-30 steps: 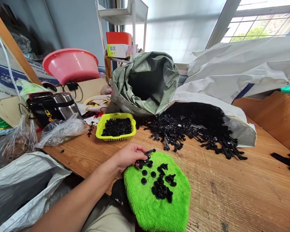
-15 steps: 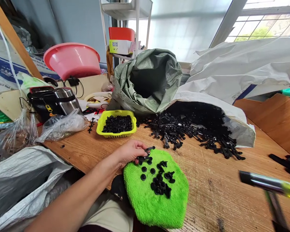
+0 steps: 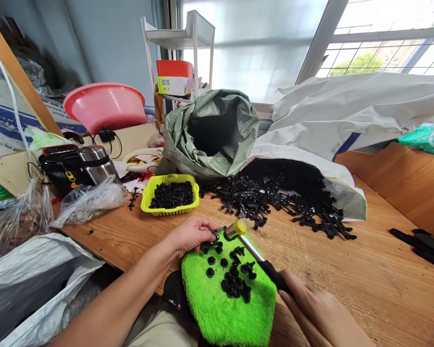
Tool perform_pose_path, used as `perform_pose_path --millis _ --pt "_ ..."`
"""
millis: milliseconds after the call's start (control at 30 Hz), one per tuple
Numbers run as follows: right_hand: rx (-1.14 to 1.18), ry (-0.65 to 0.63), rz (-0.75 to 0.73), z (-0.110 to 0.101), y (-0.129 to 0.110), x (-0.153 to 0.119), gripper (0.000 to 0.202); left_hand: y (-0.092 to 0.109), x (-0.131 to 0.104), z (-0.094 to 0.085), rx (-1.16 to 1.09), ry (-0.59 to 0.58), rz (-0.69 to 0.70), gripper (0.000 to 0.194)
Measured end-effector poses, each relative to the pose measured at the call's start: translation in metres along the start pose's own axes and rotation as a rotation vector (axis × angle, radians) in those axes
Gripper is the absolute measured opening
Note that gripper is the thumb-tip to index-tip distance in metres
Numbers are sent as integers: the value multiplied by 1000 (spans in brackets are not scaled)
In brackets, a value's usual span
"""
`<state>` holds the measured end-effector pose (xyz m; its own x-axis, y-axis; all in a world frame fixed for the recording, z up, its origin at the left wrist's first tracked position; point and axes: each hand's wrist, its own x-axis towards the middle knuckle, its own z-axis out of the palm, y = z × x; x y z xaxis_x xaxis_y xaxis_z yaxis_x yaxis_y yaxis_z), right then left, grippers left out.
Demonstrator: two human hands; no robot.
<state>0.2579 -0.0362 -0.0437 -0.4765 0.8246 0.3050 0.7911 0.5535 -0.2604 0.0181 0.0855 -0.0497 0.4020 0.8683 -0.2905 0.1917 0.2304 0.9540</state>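
Right hand [image 3: 320,308] at the bottom edge, fingers wrapped tight round the black handle of a small hammer [image 3: 251,250] — its yellow-tipped head sits at the far edge of the green pad, right by the left fingertips. Left hand [image 3: 190,234] rests on the pad's far-left corner, fingers curled down pinching a black plastic strip [image 3: 211,241] flat against the pile; the grip looks closed on it, though the fingertips partly hide the part. Green fuzzy pad [image 3: 224,308] lies at the near table edge, over the lap, with loose black round caps [image 3: 235,279] scattered on its middle. Wooden table [image 3: 365,279] under all of it.

Beyond the left hand, a yellow basket [image 3: 170,193] filled with small black pieces. To its right a big spill of black sprue parts [image 3: 275,197] pouring out of a white sack [image 3: 332,125] lying on its side. Green woven sack [image 3: 211,132] stands open behind the basket. Far left — clear plastic bags [image 3: 88,200], a steel-and-black pot [image 3: 79,164], a pink basin [image 3: 104,103]. White shelf rack [image 3: 181,43] at the back by the window.
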Motion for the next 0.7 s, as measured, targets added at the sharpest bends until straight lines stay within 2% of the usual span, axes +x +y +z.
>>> perform_pose_path --millis 67,233,367,533,700 --pt "-39 -14 -1 4 -1 4 25 0 1 -1 22 -8 9 13" --pt "-71 109 -97 4 -5 7 26 0 3 -1 19 -36 42 16" --pt "-136 21 -64 7 -4 7 24 0 6 -2 89 -8 39 16" --pt "-60 122 -22 10 1 5 27 0 9 -3 111 -46 63 18" --pt "-78 37 24 14 2 6 24 -1 8 -3 92 -28 63 16"
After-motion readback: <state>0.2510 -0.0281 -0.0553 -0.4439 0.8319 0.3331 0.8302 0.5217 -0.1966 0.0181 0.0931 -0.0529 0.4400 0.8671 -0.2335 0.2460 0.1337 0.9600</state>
